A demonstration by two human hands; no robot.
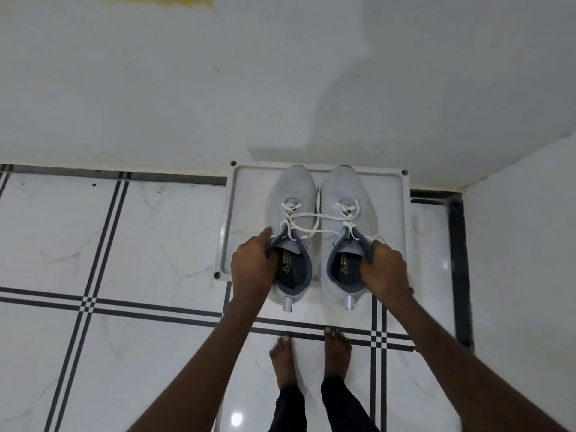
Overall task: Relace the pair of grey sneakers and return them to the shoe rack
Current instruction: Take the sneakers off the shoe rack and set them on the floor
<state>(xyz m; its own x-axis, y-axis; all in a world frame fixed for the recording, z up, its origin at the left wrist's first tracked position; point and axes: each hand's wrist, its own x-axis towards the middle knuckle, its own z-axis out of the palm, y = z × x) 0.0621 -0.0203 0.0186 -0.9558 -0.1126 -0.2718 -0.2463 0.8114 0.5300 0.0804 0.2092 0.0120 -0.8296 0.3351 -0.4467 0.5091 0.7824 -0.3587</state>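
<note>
Grey sneakers are seen side by side with toes pointing to the far wall, the left sneaker (291, 213) and the right sneaker (344, 213) almost touching along their inner edges. Both are held over the white shoe rack (226, 232), a flat rimmed tray-like top with round holes at its corners, set against the far wall near the right corner of the room; whether the soles rest on it cannot be told. The left hand (254, 269) is clenched on the collar of the left sneaker at its outer side, and the right hand (385, 269) is closed likewise on the collar of the right sneaker. White laces (307, 217) are threaded through the eyelets of both shoes, and loose strands are stretched across the gap between them. The floor (124, 244) is laid with glossy white marbled tiles divided by dark double lines, and light is reflected from it. The wall (156, 88) is painted white, with a yellowish patch at its far left. Bare feet (336, 353) and dark trouser legs are seen on the near tiles.
</note>
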